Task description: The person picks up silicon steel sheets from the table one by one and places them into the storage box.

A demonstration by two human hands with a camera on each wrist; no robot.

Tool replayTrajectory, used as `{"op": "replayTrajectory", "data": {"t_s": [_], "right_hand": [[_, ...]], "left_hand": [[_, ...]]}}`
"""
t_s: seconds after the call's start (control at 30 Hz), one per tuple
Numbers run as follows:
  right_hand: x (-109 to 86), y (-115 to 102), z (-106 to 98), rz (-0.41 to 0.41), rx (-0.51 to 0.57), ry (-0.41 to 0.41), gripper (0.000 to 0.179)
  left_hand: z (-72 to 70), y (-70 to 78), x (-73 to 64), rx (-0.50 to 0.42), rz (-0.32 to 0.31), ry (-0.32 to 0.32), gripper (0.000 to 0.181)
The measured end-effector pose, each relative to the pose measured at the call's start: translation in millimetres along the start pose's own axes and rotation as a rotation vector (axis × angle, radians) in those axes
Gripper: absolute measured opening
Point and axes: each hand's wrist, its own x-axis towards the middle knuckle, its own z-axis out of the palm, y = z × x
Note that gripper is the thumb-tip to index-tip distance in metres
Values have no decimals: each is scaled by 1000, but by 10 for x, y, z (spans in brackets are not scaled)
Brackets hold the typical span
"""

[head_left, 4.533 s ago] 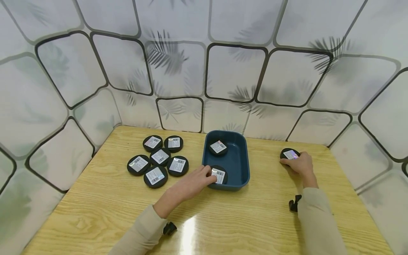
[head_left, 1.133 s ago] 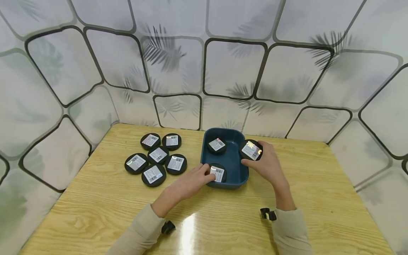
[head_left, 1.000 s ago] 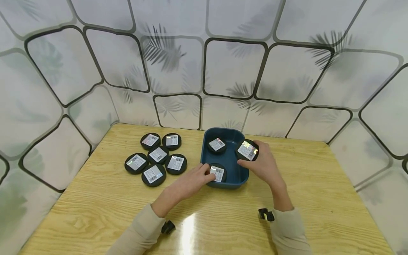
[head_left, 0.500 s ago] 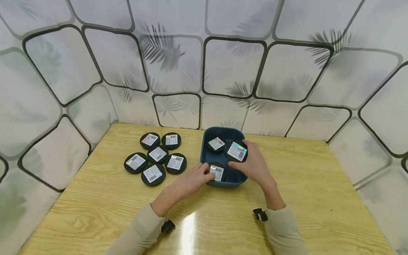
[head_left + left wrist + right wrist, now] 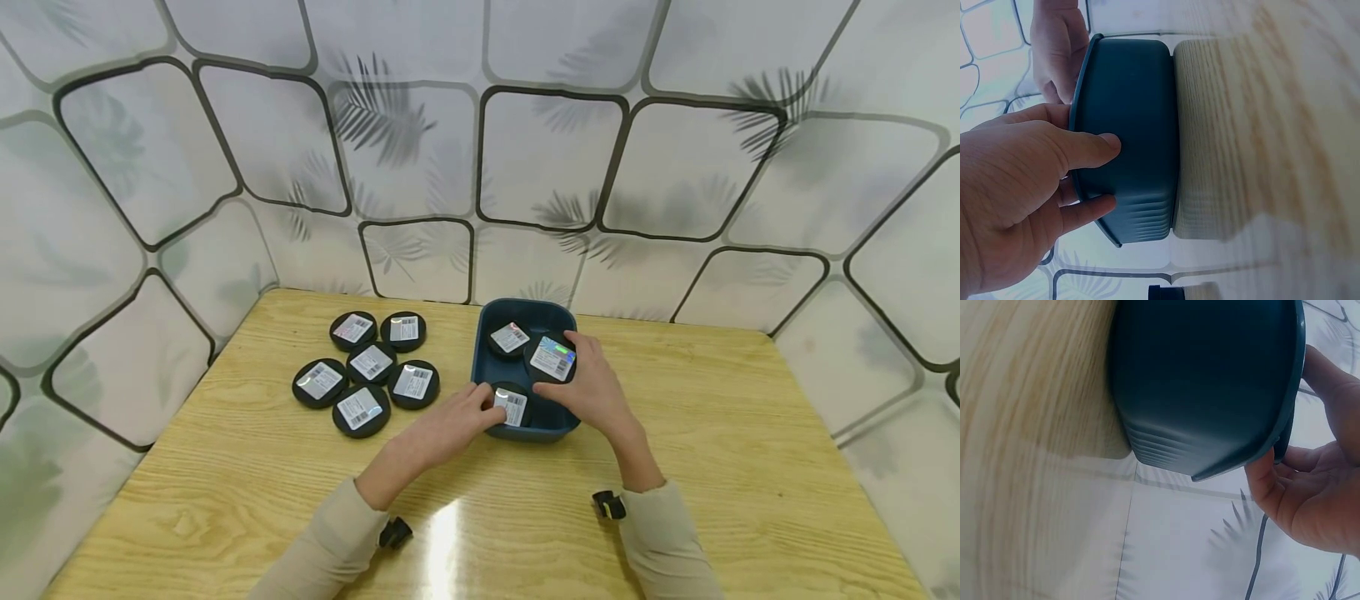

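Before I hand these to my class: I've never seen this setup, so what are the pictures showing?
No machine here, just a person's left hand and right hand, both bare. A camera on the head looks down over everything; one on each wrist gives the two sideways close-ups. On the table lie six black discs and, to their right, a blue tub with two discs inside. The left hand grips the tub; the right hand holds another disc at the tub's open top.
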Motion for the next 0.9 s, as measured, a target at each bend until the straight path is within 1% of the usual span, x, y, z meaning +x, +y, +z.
{"op": "replayTrajectory", "data": {"t_s": [0.23, 0.37, 0.57, 0.9], "right_hand": [[30, -6, 15, 3, -39, -6, 97], [35, -20, 24, 11, -69, -21, 97], [45, -11, 32, 1, -113, -36, 95], [138, 17, 39, -14, -196, -86, 95]], "left_hand": [[-18, 3, -7, -11, 3, 0, 19], [-16, 7, -11, -1, 14, 16, 19], [6, 3, -7, 14, 21, 29, 19], [-6, -1, -1, 10, 15, 7, 18]]}}
